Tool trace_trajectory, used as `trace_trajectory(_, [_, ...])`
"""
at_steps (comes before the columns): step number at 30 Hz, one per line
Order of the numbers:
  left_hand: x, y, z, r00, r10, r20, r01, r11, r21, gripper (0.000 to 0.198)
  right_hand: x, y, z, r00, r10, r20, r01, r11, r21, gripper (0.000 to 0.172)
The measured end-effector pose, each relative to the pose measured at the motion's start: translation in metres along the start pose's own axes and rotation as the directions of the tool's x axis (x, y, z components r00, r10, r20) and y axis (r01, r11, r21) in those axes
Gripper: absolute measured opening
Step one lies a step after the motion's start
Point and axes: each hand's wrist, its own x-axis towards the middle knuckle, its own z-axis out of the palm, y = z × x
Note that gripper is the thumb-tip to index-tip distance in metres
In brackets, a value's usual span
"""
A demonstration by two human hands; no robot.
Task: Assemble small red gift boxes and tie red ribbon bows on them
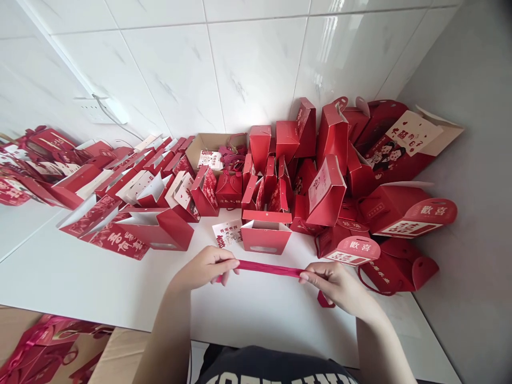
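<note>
A dark pink ribbon (pixel 270 269) is stretched between my two hands, above the front of the white table. My left hand (pixel 211 268) pinches one end, and a short bit of ribbon shows below its fingers. At the other end my right hand (pixel 334 281) grips the ribbon between thumb and fingers. Just under the right hand a small red piece (pixel 326 300) shows, partly hidden; I cannot tell if it is joined to the ribbon. Behind the ribbon stand an open-topped red gift box (pixel 266 237) and a printed white card (pixel 228 233), both apart from my hands.
Several red gift boxes (pixel 160 226) stand in rows along the tiled wall. A brown carton (pixel 206 144) holds tags and cords. Handled red boxes (pixel 402 266) crowd the right side by a grey panel. Below the table's front edge, an open carton (pixel 124 346) holds ribboned red boxes.
</note>
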Motion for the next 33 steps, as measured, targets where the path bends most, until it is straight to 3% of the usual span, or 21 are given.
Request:
trace_trajectory(3, [-0.003,-0.027,-0.017,0.985,-0.1,-0.141,0.121,0.982,0.146,0.043,0.002,0.015,0.003,0.992,0.005,-0.126,-0.031,0.979,-0.199,0.035])
trace_trajectory(6, [-0.005,-0.048,-0.023,0.942,-0.096,-0.323,0.176,0.957,0.229,0.037,0.007,0.026,0.013,0.964,-0.104,-0.243,0.009,0.931,-0.364,0.023])
trace_trajectory(10, [0.003,-0.055,-0.019,0.812,0.004,-0.583,0.185,0.947,0.263,0.051,0.014,0.029,0.028,0.888,-0.274,-0.368,0.058,0.863,-0.502,0.021])
trace_trajectory(14, [0.03,-0.056,-0.014,0.686,0.139,-0.714,0.074,0.963,0.259,0.062,0.019,0.022,0.042,0.844,-0.41,-0.346,0.159,0.807,-0.569,0.019])
trace_trajectory(16, [0.044,-0.061,-0.013,0.65,0.167,-0.742,0.024,0.971,0.239,0.055,0.019,0.02,0.045,0.84,-0.453,-0.299,0.22,0.788,-0.575,0.017])
trace_trajectory(20, [0.056,-0.071,-0.016,0.628,0.055,-0.777,0.007,0.997,0.076,0.038,0.017,0.019,0.045,0.843,-0.483,-0.236,0.284,0.773,-0.568,0.016])
trace_trajectory(24, [0.045,-0.069,-0.021,0.522,0.053,-0.851,-0.073,0.997,0.017,0.046,0.013,0.021,0.042,0.838,-0.479,-0.262,0.285,0.794,-0.537,0.016])
trace_trajectory(26, [0.038,-0.066,-0.022,0.509,0.079,-0.857,-0.002,0.996,0.09,0.043,0.013,0.02,0.04,0.826,-0.48,-0.295,0.286,0.809,-0.514,0.016])
trace_trajectory(29, [0.031,-0.057,-0.021,0.553,0.202,-0.808,0.127,0.939,0.321,0.048,0.013,0.011,0.034,0.791,-0.51,-0.338,0.311,0.811,-0.495,0.017])
trace_trajectory(31, [0.026,-0.042,-0.018,0.532,0.329,-0.78,0.096,0.892,0.442,0.057,0.012,-0.004,0.026,0.757,-0.556,-0.344,0.354,0.79,-0.5,0.019])
trace_trajectory(33, [0.017,-0.016,-0.015,0.486,0.448,-0.751,0.024,0.852,0.523,0.054,0.008,-0.027,0.014,0.71,-0.625,-0.324,0.434,0.751,-0.497,0.023])
